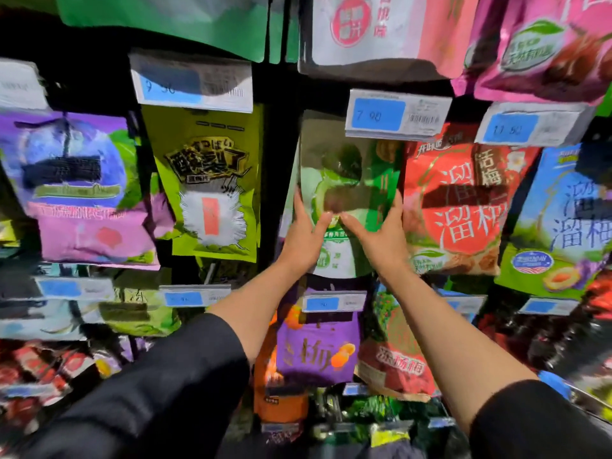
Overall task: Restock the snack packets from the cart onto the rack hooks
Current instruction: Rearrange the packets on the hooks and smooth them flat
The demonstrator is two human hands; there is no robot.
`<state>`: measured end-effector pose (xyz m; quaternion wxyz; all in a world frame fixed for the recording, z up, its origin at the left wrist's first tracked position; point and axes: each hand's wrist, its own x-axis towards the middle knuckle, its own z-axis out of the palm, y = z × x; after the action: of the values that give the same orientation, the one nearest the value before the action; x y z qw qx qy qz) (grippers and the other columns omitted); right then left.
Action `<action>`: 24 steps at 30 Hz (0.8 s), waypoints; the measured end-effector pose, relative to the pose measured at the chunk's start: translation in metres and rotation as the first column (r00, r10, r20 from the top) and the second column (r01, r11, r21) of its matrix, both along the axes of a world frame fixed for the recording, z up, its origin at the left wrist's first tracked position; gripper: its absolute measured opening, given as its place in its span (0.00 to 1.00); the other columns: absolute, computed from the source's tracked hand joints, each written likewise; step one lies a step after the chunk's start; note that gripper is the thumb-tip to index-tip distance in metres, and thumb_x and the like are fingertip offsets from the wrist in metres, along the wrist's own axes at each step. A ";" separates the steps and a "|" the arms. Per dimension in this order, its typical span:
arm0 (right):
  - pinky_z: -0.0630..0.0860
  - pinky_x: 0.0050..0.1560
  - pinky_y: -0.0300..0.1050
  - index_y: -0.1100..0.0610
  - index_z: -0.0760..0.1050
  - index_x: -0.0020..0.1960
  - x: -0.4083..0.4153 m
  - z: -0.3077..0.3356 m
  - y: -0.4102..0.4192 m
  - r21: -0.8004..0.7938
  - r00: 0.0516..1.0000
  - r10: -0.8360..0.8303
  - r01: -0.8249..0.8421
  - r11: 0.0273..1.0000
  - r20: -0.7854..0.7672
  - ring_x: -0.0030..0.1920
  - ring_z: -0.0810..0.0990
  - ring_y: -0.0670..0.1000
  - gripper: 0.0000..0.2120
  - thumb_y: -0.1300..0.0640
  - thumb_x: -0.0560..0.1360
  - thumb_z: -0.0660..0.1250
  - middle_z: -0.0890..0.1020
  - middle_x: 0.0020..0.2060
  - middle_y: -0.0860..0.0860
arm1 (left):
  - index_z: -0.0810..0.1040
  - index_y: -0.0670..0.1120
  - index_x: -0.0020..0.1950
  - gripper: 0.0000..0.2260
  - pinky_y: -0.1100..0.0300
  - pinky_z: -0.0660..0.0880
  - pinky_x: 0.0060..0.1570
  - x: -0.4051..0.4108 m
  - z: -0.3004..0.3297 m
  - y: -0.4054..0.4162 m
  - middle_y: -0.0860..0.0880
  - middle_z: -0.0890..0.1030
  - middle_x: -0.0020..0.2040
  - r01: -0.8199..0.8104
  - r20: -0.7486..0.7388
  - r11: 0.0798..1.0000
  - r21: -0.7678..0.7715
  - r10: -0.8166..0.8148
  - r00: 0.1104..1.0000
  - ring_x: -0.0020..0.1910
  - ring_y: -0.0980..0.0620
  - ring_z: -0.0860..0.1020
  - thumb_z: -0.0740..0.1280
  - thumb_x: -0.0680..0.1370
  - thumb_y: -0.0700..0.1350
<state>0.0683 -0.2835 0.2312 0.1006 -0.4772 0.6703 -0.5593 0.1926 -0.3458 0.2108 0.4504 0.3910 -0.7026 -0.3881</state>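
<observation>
A green snack packet hangs upright in the middle of the rack, its top tucked behind a price tag reading 7.90. My left hand grips its left edge, thumb across the front and fingers behind. On the packet's right edge my right hand holds it the same way, the two thumbs nearly meeting. The hook itself is hidden behind the tag. The cart shows at the bottom centre with green packets inside.
Neighbouring hooks are full: a yellow-green packet to the left, a red packet touching on the right, a purple packet just below. More packets hang above and at both sides, each row fronted by blue price tags.
</observation>
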 end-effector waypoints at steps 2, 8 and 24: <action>0.55 0.73 0.41 0.56 0.47 0.78 -0.002 -0.003 0.001 0.023 1.000 -0.030 0.030 0.999 -0.004 0.75 0.58 0.51 0.54 0.39 0.66 0.75 0.59 0.76 0.55 | 0.39 0.46 0.78 0.40 0.59 0.56 0.69 0.004 0.000 0.000 0.40 0.58 0.76 -0.082 -0.023 0.996 -0.046 0.081 0.996 0.74 0.45 0.59 0.65 0.79 0.52; 0.55 0.73 0.41 0.54 0.48 0.77 -0.001 0.003 -0.009 0.072 0.994 0.044 -0.051 0.996 0.095 0.75 0.58 0.51 0.54 0.39 0.63 0.76 0.59 0.75 0.52 | 0.37 0.52 0.78 0.57 0.45 0.46 0.76 0.021 0.003 -0.016 0.45 0.45 0.79 -0.058 0.011 0.995 0.082 0.057 0.998 0.78 0.47 0.43 0.72 0.64 0.67; 0.63 0.69 0.56 0.60 0.56 0.73 0.015 -0.009 0.010 0.122 0.974 0.051 -0.024 0.992 -0.222 0.72 0.60 0.59 0.34 0.40 0.77 0.61 0.60 0.70 0.59 | 0.59 0.54 0.75 0.43 0.46 0.70 0.65 0.013 -0.012 0.019 0.50 0.72 0.69 -0.050 -0.028 0.998 -0.027 0.049 0.998 0.68 0.51 0.71 0.68 0.66 0.71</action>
<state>0.0829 -0.2737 0.2218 0.0628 -0.5430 0.7005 -0.4588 0.2051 -0.3272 0.1988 0.4750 0.3967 -0.6916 -0.3724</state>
